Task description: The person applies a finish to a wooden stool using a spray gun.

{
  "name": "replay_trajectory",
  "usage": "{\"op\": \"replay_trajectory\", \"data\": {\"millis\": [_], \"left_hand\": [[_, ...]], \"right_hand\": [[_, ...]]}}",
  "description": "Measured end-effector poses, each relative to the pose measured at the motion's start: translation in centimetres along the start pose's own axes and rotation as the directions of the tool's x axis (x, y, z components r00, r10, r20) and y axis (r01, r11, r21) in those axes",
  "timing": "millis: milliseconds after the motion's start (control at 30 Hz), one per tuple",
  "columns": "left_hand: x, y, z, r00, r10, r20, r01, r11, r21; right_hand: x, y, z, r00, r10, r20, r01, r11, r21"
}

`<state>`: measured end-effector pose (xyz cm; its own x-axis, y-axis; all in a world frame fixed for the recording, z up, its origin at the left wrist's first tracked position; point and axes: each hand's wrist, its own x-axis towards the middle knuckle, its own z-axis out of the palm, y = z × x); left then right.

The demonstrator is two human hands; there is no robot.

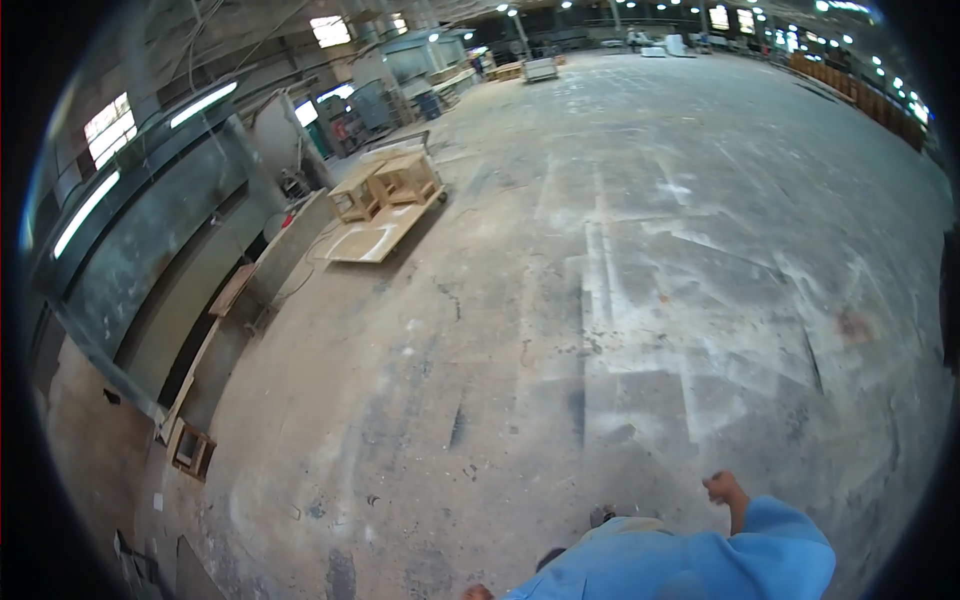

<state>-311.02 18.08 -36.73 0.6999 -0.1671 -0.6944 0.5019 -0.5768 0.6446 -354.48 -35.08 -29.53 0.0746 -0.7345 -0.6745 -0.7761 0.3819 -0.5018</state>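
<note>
- Dusty concrete floor [620,300] spread beneath factory lights;
- low cart [385,225] of wooden frames [405,180] stood well ahead, leftward, its long axis running away; left hand nearer;
- right hand [724,489] hung empty, fingers curled shut;
- left hand [477,592] barely showed; its fingers could not be told.

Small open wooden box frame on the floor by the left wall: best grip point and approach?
Probably the top rail of the wooden box frame, with fingers hooked into its open face. Come from the bare-floor side, since the long bench and the wall crowd its other side.
</note>
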Motion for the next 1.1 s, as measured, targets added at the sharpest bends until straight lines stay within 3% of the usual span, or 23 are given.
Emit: {"op": "replay_trajectory", "data": {"millis": [67,133,200,333,400,433,533,600,667,700,733,800,833,867,900,933,967,1000,1033,1067,1100], "left_hand": [[0.7,2.7,3.1,0.995,-0.095,0.04,0.096,0.995,-0.01],[2.8,5.4,5.0,0.985,-0.161,0.067,0.162,0.987,-0.014],[5.6,8.5,5.8,0.975,-0.21,0.075,0.212,0.977,-0.028],[14.1,15.7,4.1,0.973,-0.229,0.036,0.231,0.97,-0.079],[18.4,19.9,2.1,0.975,-0.221,-0.001,0.219,0.969,-0.116],[20.9,22.4,0.8,0.98,-0.195,-0.027,0.19,0.972,-0.139],[29.4,31.9,-4.3,0.992,-0.029,-0.121,0.006,0.983,-0.182],[35.1,41.2,-7.1,0.978,0.105,-0.178,-0.14,0.97,-0.199],[40.8,52.9,-8.6,0.939,0.242,-0.243,-0.285,0.945,-0.161],[43.1,57.2,-9.0,0.897,0.33,-0.293,-0.385,0.91,-0.155],[45.0,60.6,-9.0,0.895,0.332,-0.298,-0.387,0.91,-0.15],[48.9,66.8,-8.6,0.85,0.374,-0.371,-0.466,0.862,-0.2],[51.3,67.6,-8.5,0.837,0.436,-0.331,-0.505,0.848,-0.161],[54.2,67.0,-8.5,0.819,0.497,-0.286,-0.546,0.828,-0.126],[55.3,67.1,-7.7,0.858,0.45,-0.247,-0.485,0.868,-0.107],[55.9,66.3,-6.6,0.894,0.396,-0.209,-0.419,0.904,-0.08],[58.5,63.8,-5.2,0.896,0.409,-0.173,-0.412,0.911,0.017],[58.5,62.7,-3.9,0.951,0.281,-0.132,-0.282,0.959,0.015],[58.2,62.9,-2.4,0.984,0.151,-0.096,-0.152,0.988,0.004],[57.9,62.9,-0.7,0.998,0.009,-0.059,-0.009,1.0,-0.002],[58.3,63.7,0.3,0.997,-0.072,-0.033,0.072,0.997,0.005]], "right_hand": [[6.0,-9.1,0.6,0.993,-0.116,0.033,0.117,0.992,-0.045],[11.2,-17.6,1.9,0.959,-0.281,0.028,0.279,0.959,0.05],[16.8,-24.4,4.5,0.871,-0.484,-0.086,0.487,0.873,0.015],[18.5,-36.4,9.4,0.879,-0.47,-0.078,0.476,0.875,0.091],[19.4,-38.4,12.3,0.943,-0.333,0.007,0.331,0.94,0.083],[19.7,-39.0,13.8,0.942,-0.335,0.008,0.334,0.94,0.068],[19.4,-38.4,18.0,0.973,-0.112,0.201,0.11,0.994,0.02],[16.1,-41.5,18.5,0.95,-0.025,0.312,0.043,0.998,-0.05],[18.4,-41.8,20.9,0.969,0.01,0.245,0.046,0.974,-0.22],[20.8,-41.1,22.1,0.967,-0.002,0.254,0.078,0.954,-0.291],[24.9,-38.3,23.6,0.94,-0.092,0.33,0.234,0.874,-0.425],[34.0,-34.8,26.9,0.836,-0.205,0.509,0.513,0.622,-0.591],[39.2,-34.0,28.6,0.774,-0.225,0.593,0.607,0.533,-0.59],[38.2,-41.7,27.3,0.866,-0.151,0.477,0.449,0.656,-0.607],[39.2,-48.3,26.9,0.952,-0.039,0.303,0.184,0.864,-0.468],[38.1,-56.8,26.6,0.982,0.081,0.171,-0.047,0.981,-0.19],[39.1,-63.6,26.9,0.989,0.095,0.109,-0.096,0.995,0.002],[39.7,-70.6,27.2,0.995,0.076,0.062,-0.084,0.988,0.13],[46.7,-72.1,28.9,0.964,-0.265,0.017,0.264,0.964,0.016],[44.2,-81.5,28.3,0.975,-0.215,-0.057,0.221,0.964,0.149],[45.6,-88.0,28.0,0.944,-0.327,0.046,0.32,0.94,0.118]]}}
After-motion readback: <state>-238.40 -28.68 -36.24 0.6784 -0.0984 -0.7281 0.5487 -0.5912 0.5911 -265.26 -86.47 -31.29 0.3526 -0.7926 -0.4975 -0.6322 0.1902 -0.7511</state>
